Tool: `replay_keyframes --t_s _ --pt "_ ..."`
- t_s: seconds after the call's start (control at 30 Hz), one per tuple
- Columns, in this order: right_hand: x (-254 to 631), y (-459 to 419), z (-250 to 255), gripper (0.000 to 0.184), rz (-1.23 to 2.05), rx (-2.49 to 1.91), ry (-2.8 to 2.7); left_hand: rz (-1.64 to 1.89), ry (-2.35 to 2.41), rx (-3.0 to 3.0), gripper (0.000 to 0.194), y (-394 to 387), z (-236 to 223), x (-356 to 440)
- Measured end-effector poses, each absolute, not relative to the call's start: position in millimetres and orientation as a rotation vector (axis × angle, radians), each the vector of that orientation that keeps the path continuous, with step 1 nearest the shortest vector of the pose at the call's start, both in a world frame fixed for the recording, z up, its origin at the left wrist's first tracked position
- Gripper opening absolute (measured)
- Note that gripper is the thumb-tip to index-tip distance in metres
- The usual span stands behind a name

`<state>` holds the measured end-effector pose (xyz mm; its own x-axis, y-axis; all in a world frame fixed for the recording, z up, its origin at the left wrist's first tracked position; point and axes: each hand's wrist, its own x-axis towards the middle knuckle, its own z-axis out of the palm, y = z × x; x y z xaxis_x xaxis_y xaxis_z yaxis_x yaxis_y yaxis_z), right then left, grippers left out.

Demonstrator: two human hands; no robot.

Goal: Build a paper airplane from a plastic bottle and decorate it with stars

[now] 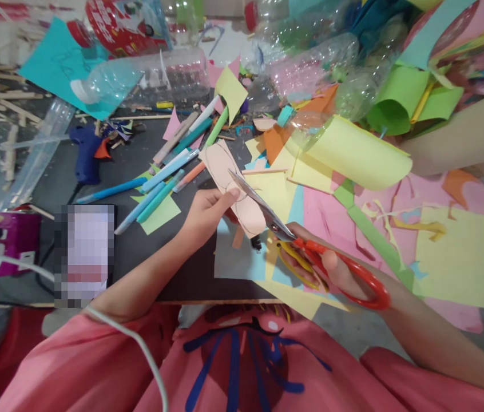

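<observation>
My left hand (211, 214) pinches a narrow strip of pale pink paper (220, 160) with curved outlines drawn on it, thumb on top. In my right hand (323, 260) is a pair of scissors (263, 212) with red handles, its fingers in the loops. The metal blades point up and left and lie across the strip, near my left thumb. Just under the scissors, by my right fingers, is a yellow-handled tool (300, 266); whether the hand also holds it I cannot tell. Several felt-tip pens (169, 171) lie left of the strip.
A blue glue gun (87, 151) and a phone (85, 249) lie on the left of the dark table. Clear plastic bottles (151, 74) line the back. Coloured paper sheets (460, 257) and a yellow paper-wrapped bottle (357, 151) cover the right. A white cable (139, 343) crosses the front left.
</observation>
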<state>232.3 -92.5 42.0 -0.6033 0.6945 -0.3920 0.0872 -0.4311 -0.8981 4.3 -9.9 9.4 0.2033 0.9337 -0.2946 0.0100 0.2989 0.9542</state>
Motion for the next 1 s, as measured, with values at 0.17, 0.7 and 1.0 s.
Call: replay_keyframes --t_s 0.17,0.7,1.0 --pt "233 -95 42 0.077 2.119 -1.145 -1.309 0.831 1.133 1.018 0.046 -11 14 6" --pt "223 -97 43 0.084 2.069 -1.268 -1.212 0.680 0.999 1.018 0.050 -14 20 6" --pt "226 -95 38 0.083 1.982 -1.189 -1.353 0.676 0.985 1.004 0.052 -13 16 5"
